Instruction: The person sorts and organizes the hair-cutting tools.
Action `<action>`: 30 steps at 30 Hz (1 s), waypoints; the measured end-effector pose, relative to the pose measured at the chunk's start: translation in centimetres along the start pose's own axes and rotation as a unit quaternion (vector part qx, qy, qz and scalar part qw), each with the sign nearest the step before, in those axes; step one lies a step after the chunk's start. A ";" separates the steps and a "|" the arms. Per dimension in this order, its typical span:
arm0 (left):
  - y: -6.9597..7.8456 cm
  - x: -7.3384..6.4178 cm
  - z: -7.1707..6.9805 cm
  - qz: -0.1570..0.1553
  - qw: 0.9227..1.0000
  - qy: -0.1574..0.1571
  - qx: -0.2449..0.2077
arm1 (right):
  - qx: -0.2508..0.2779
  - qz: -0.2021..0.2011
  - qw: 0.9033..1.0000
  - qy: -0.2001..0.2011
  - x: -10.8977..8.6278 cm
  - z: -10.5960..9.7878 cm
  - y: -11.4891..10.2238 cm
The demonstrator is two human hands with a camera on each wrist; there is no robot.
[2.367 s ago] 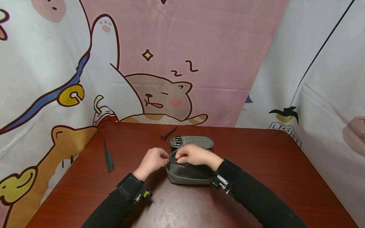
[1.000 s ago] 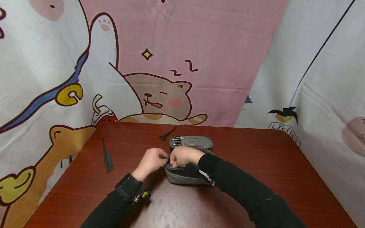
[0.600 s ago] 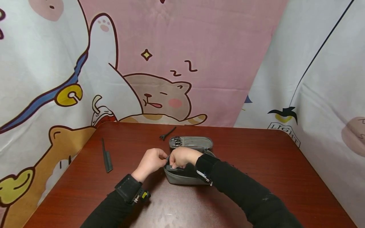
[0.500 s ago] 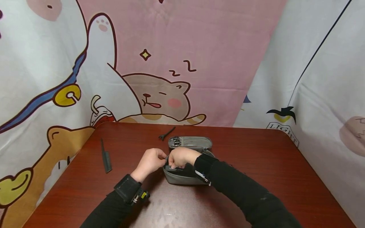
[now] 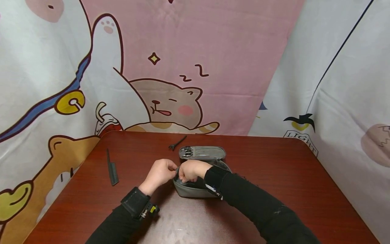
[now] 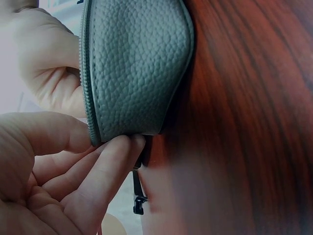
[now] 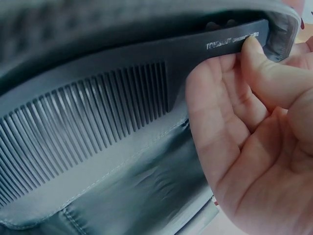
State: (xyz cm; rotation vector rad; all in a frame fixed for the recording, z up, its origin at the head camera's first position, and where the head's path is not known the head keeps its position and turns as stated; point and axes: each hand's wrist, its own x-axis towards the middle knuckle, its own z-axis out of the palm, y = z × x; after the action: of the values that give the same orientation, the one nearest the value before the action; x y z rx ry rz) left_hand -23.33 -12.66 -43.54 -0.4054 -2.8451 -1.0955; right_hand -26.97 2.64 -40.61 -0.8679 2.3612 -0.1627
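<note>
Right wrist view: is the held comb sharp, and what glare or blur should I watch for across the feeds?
Right wrist view: the held comb shows distinct teeth, its lettering only partly readable; the case blurs along the top. Head view: pale glare on the near tabletop, dark shadows beside the case. Left wrist view: leather grain clear, right hand washed out.

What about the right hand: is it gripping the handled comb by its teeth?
No, the right wrist view shows the right hand pinching the handled comb by its lettered handle.
</note>
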 end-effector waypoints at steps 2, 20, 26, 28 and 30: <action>0.0 -0.1 0.0 0.005 1.000 0.001 0.001 | -0.011 -0.004 1.000 -0.006 0.1 0.0 0.0; 0.0 -0.1 -0.2 -0.003 1.000 -0.011 -0.002 | -0.058 0.033 0.998 -0.007 0.2 0.4 -0.7; 0.1 -0.1 -0.2 0.004 1.000 -0.006 -0.002 | -0.041 0.045 0.998 -0.004 0.3 0.4 -0.7; 0.1 -0.1 -0.2 0.006 1.000 -0.004 0.002 | -0.042 0.041 0.998 -0.001 0.3 0.3 -0.7; 0.0 -0.1 -0.2 0.005 1.000 -0.003 0.005 | -0.040 0.035 0.999 0.002 0.2 0.3 -0.7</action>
State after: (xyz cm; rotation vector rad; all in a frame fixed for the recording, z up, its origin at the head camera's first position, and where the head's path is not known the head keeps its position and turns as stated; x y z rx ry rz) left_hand -23.23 -12.80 -43.36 -0.4231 -2.8482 -1.0791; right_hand -26.52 1.96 -40.70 -0.8209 2.4113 -0.0425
